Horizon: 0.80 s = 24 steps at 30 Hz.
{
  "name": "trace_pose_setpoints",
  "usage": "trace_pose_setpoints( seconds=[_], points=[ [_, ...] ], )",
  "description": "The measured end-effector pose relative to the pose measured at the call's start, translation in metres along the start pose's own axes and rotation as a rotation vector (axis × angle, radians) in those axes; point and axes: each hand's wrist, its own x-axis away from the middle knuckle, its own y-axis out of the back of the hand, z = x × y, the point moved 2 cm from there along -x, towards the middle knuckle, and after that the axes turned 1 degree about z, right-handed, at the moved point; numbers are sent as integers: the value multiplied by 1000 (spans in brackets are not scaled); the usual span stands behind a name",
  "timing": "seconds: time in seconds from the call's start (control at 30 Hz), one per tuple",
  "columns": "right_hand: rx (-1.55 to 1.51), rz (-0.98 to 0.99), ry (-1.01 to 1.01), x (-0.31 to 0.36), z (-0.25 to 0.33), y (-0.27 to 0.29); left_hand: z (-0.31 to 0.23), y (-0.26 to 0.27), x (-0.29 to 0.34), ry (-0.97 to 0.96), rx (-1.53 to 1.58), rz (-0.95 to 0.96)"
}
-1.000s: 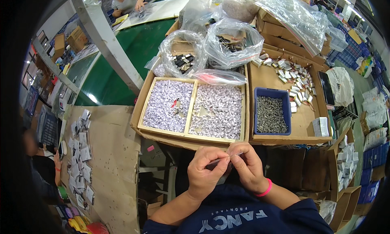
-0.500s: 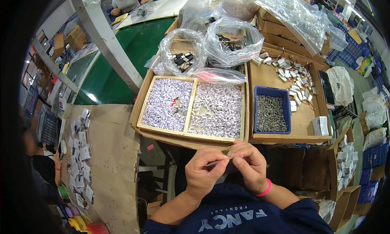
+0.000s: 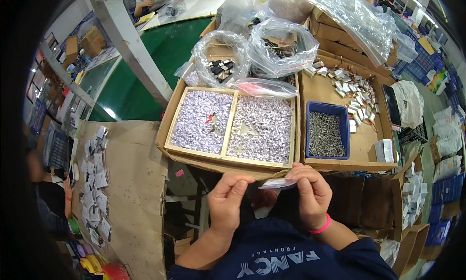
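Left hand and right hand pinch a small clear packet just below the cardboard tray edge; its contents are unclear.

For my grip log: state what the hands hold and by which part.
Both hands hold one small flat clear packet: the left hand pinches its left end, the right hand its right end, fingertips only.

A pale, silvery small packet is pinched between both hands. A bright pink wristband is worn. Lilac-white pieces are heaped in the tan divided tray. Grey metal parts are held in the dark blue bin. The desk is covered in deep green.
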Motion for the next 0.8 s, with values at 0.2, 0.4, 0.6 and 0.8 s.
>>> trace_pose_setpoints(
  seconds=[0.2,0.4,0.6,0.8],
  points=[
    [-152,-64,-164,4,-5,-9,2,-17,7,-16,284,223],
    [-253,5,-310,8,-4,-14,8,-16,6,29,218,144],
    [-52,422,-268,-16,9,6,9,-10,4,35,130,192],
    [254,654,-118,-45,28,15,2,-15,2,57,132,289]
  ],
)
